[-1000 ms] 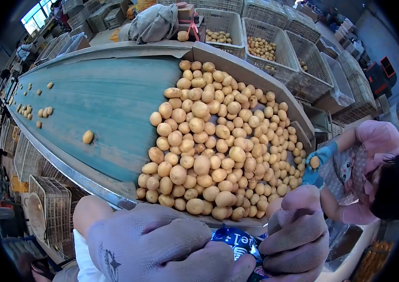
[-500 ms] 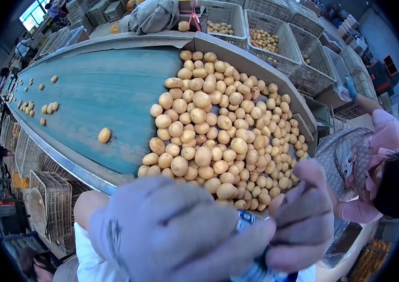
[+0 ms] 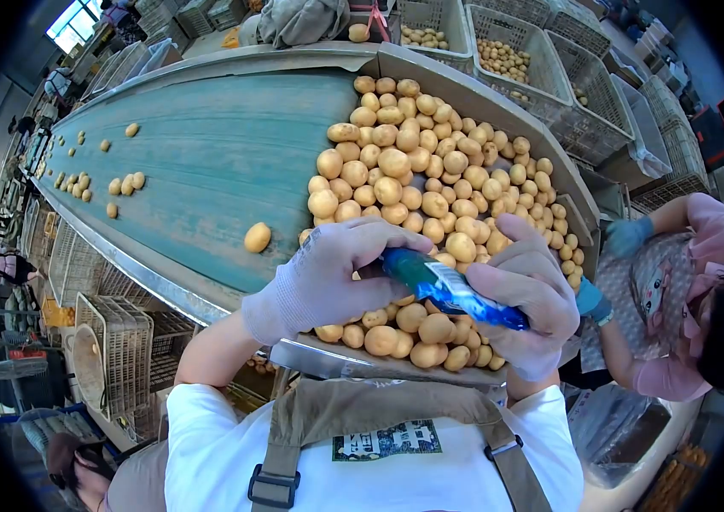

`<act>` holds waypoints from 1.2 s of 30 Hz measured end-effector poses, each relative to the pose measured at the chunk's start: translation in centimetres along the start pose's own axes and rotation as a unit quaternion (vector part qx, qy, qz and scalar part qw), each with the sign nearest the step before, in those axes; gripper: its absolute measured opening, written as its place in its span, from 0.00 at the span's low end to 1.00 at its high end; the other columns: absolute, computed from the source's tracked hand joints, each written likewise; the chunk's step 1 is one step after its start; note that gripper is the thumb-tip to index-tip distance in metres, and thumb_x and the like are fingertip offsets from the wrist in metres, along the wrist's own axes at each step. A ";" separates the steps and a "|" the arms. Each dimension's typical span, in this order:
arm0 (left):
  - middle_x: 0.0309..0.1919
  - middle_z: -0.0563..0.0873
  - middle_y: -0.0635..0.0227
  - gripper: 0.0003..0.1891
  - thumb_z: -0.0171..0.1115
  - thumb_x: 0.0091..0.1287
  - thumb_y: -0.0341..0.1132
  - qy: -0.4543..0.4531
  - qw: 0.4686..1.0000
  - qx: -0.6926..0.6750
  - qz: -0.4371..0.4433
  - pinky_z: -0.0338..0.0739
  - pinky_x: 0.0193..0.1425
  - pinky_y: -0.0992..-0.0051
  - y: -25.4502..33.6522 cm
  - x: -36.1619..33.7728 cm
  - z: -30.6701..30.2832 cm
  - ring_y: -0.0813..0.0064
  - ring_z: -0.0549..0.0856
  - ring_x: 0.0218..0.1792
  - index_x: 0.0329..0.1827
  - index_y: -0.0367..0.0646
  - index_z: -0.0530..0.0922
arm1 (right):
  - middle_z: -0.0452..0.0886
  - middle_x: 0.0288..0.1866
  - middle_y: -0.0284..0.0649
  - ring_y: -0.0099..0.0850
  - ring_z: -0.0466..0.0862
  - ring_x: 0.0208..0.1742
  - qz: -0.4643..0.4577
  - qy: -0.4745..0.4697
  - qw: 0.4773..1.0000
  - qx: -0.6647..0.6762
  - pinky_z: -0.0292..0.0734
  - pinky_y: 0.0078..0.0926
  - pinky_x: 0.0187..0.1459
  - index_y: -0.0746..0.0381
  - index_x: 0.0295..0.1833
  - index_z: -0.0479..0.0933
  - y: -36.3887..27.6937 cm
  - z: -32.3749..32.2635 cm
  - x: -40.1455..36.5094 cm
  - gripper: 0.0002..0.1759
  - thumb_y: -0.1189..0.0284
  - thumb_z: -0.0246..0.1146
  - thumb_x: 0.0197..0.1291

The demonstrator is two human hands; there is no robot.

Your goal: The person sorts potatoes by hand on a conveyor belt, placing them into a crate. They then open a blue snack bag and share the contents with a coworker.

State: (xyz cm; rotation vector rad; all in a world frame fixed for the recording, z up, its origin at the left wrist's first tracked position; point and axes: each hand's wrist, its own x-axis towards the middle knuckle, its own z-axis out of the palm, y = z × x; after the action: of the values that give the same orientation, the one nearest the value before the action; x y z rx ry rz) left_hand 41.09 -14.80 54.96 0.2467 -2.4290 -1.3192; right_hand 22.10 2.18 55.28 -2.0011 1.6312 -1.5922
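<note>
Both my hands wear pale knit gloves and are raised over the near edge of a heap of potatoes (image 3: 393, 162). Between them is a shiny blue and green wrapped packet (image 3: 443, 286) with a white label patch; its contents are hidden. My left hand (image 3: 328, 269) pinches the packet's left end between thumb and fingers. On the other side, my right hand (image 3: 537, 299) has its fingers curled around the packet's crumpled blue end. The potatoes lie just below and beyond both hands.
A green conveyor belt (image 3: 208, 145) with a few scattered potatoes runs off to the far left. Plastic crates (image 3: 524, 77) with potatoes stand behind the metal rim. At right, a co-worker in a pink top (image 3: 716, 230) wears blue-green gloves. More crates (image 3: 114, 341) stand at left.
My hands have moved away from the camera, down over the potatoes, with the packet, which now shows more fully. The view has shifted, and the belt's potatoes appear further right.
</note>
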 end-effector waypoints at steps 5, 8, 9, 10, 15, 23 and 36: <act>0.37 0.87 0.64 0.13 0.68 0.54 0.21 0.003 0.998 -0.031 -0.055 0.76 0.42 0.77 -1.5 -0.2 0.0 0.73 0.83 0.36 0.44 0.37 0.86 | 0.87 0.45 0.40 0.39 0.85 0.50 0.184 -0.005 0.982 0.036 0.74 0.37 0.64 0.62 0.61 0.83 -0.7 1.5 -0.6 0.34 0.68 0.82 0.44; 0.34 0.85 0.65 0.09 0.70 0.58 0.24 -0.016 0.998 -0.038 -0.051 0.75 0.42 0.73 -0.9 0.0 0.2 0.71 0.81 0.36 0.41 0.37 0.85 | 0.87 0.47 0.42 0.34 0.86 0.47 0.260 -0.016 0.958 0.123 0.79 0.28 0.54 0.65 0.63 0.80 0.2 2.6 -1.9 0.36 0.67 0.82 0.45; 0.32 0.83 0.64 0.08 0.71 0.59 0.26 -0.006 0.999 -0.043 -0.004 0.74 0.42 0.71 -1.4 0.1 1.0 0.69 0.80 0.35 0.40 0.37 0.84 | 0.87 0.47 0.42 0.32 0.86 0.46 0.287 -0.009 0.944 0.160 0.80 0.26 0.52 0.65 0.63 0.80 0.3 2.8 -2.3 0.36 0.67 0.82 0.46; 0.30 0.81 0.63 0.08 0.72 0.60 0.28 0.001 0.998 -0.048 0.043 0.73 0.41 0.69 -1.5 0.2 1.6 0.67 0.78 0.34 0.39 0.37 0.83 | 0.86 0.45 0.40 0.26 0.85 0.43 0.291 -0.018 0.943 0.159 0.80 0.23 0.47 0.65 0.61 0.80 0.0 2.7 -2.4 0.32 0.69 0.79 0.50; 0.41 0.87 0.64 0.16 0.74 0.59 0.29 -0.078 0.996 0.050 -0.012 0.77 0.50 0.71 2.0 1.5 3.1 0.68 0.84 0.44 0.52 0.40 0.87 | 0.86 0.43 0.37 0.20 0.83 0.42 0.328 0.083 0.934 0.112 0.79 0.21 0.46 0.66 0.58 0.81 -2.2 1.2 -4.8 0.24 0.73 0.74 0.54; 0.39 0.86 0.72 0.22 0.75 0.62 0.32 -0.176 0.983 -0.044 -0.018 0.76 0.42 0.82 7.8 8.8 12.1 0.86 0.81 0.37 0.59 0.35 0.83 | 0.85 0.38 0.32 0.16 0.81 0.39 0.342 0.271 0.889 0.137 0.77 0.19 0.43 0.65 0.52 0.84 -2.5 -5.9 -11.8 0.18 0.70 0.74 0.56; 0.48 0.88 0.76 0.26 0.72 0.69 0.41 -0.434 0.852 -0.266 -0.122 0.79 0.49 0.82 12.1 21.6 34.5 0.86 0.84 0.43 0.65 0.37 0.79 | 0.88 0.39 0.32 0.18 0.84 0.38 0.407 0.481 0.770 0.099 0.81 0.20 0.44 0.66 0.48 0.85 -0.1 -21.1 -25.8 0.17 0.65 0.76 0.61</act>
State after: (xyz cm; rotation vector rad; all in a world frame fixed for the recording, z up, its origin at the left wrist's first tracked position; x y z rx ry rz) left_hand 7.88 11.55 52.98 -0.2698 -2.5567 -2.5931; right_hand 9.58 32.26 48.41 -0.0949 1.9838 -2.2712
